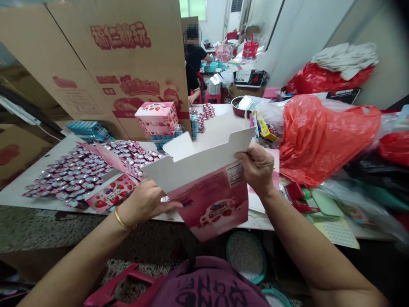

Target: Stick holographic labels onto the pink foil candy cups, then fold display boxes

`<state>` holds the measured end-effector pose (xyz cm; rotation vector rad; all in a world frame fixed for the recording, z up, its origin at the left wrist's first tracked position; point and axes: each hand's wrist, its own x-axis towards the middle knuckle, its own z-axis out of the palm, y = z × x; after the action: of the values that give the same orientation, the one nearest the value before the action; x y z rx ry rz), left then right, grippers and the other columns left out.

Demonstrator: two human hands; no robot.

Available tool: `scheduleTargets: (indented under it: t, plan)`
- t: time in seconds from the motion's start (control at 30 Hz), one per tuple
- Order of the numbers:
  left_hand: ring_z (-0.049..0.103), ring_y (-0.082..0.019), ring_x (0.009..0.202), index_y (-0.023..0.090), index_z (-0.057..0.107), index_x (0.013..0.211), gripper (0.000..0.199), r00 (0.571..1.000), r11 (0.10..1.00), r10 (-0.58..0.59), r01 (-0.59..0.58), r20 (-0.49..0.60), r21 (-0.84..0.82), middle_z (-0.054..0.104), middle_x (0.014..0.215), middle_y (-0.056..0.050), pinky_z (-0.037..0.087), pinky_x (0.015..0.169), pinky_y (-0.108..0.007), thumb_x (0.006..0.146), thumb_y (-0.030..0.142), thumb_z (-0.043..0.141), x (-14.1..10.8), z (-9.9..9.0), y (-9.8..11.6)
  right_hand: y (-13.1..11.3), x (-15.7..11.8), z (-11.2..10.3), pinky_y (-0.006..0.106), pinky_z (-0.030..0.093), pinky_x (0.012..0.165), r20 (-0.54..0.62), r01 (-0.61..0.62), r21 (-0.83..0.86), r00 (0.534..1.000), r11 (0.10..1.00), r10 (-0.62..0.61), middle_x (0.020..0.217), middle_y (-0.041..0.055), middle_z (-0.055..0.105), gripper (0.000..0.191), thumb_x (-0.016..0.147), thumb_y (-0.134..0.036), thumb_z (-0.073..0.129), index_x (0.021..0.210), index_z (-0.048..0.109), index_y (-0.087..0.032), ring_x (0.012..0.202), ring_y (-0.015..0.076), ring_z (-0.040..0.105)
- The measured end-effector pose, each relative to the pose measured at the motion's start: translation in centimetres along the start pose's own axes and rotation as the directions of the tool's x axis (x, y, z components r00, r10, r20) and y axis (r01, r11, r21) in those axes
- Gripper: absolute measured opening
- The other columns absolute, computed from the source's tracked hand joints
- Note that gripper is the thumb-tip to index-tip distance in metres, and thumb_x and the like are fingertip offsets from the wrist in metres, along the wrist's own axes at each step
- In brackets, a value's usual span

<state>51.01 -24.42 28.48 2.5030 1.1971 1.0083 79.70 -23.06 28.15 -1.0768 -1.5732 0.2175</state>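
A pink folding carton (220,213) with strawberry print is held up in front of me, its white inner flaps raised along the top. My right hand (258,169) pinches its upper right corner, thumb in front and fingers curled. On the carton's left side, my left hand (142,202) is closed, with the thumb lying along the printed panel and the other fingers partly hidden. Just beyond that hand stands an open strawberry box (113,192) with its lid flaps up. Many small foil-topped cups (75,175) cover the table around it.
A tall brown cardboard box (137,64) rises behind the cups. In front of it, a closed pink box (156,117) sits on blue packs. Red plastic bags (326,136) crowd the right side, near a round pan (239,106). Farther back, a person (194,55) sits working.
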Motion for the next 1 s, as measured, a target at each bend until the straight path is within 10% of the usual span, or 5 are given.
scheduleTargets:
  t: [0.2, 0.33, 0.47, 0.7, 1.0]
  plan:
    - [0.052, -0.018, 0.069, 0.02, 0.06, 0.068, 0.019, 0.982, 0.875, 0.172, -0.19, 0.081, 0.445, 0.06, 0.073, -0.005, 0.04, 0.071, -0.035, 0.074, 0.038, 0.058, 1.7, 1.1, -3.5, 3.6, -2.8, -1.3, 0.044, 0.036, 0.091, 0.125, 0.075, -0.239, 0.991, 0.968, -0.046, 0.078, 0.0033, 0.065, 0.019, 0.083, -0.036, 0.046, 0.075, 0.059, -0.025, 0.087, 0.0211, 0.06]
    - [0.05, -0.017, 0.077, 0.02, 0.06, 0.075, 0.016, 0.941, 0.891, 0.146, -0.259, 0.306, 0.371, 0.06, 0.094, -0.006, 0.039, 0.071, -0.032, 0.082, 0.019, 0.045, -4.3, 9.0, -5.5, 8.8, -13.0, -0.5, 0.045, 0.034, 0.094, 0.445, 0.091, -0.227, 0.895, 0.97, 0.02, 0.084, 0.0035, 0.068, 0.02, 0.085, -0.033, 0.043, 0.081, 0.06, -0.024, 0.088, 0.0201, 0.062]
    - [0.051, -0.018, 0.079, 0.016, 0.06, 0.077, 0.012, 0.766, 0.961, -0.075, -0.114, 0.638, 0.251, 0.058, 0.085, -0.007, 0.039, 0.069, -0.031, 0.08, 0.018, 0.048, -10.9, 17.1, -7.3, 12.0, -22.1, 0.5, 0.041, 0.039, 0.091, 0.6, -0.008, -0.321, 0.772, 0.947, 0.21, 0.087, 0.0034, 0.068, 0.023, 0.088, -0.023, 0.037, 0.084, 0.06, -0.022, 0.085, 0.0171, 0.062]
    - [0.055, -0.018, 0.079, 0.017, 0.063, 0.079, 0.019, 0.679, 0.989, -0.146, 0.094, 0.72, 0.111, 0.059, 0.079, -0.005, 0.039, 0.071, -0.028, 0.081, 0.03, 0.049, -11.7, 19.6, -9.7, 9.2, -23.4, 4.0, 0.045, 0.033, 0.098, 0.388, 0.195, -0.554, 0.921, 0.809, 0.043, 0.127, 0.0095, 0.049, 0.046, 0.085, -0.016, 0.04, 0.131, 0.035, -0.021, 0.117, 0.0225, 0.044]
    - [0.06, -0.02, 0.088, 0.017, 0.033, 0.13, 0.059, 0.72, 0.867, -0.493, 0.354, 0.489, 0.352, 0.051, 0.122, -0.013, 0.046, 0.072, -0.028, 0.078, 0.034, 0.055, -12.4, 20.2, -6.4, 10.7, -20.1, 8.7, 0.042, 0.027, 0.103, 0.792, 0.34, -0.478, 0.566, 0.81, 0.229, 0.136, 0.0117, 0.039, 0.072, 0.077, -0.046, 0.055, 0.137, 0.027, -0.017, 0.12, 0.027, 0.04]
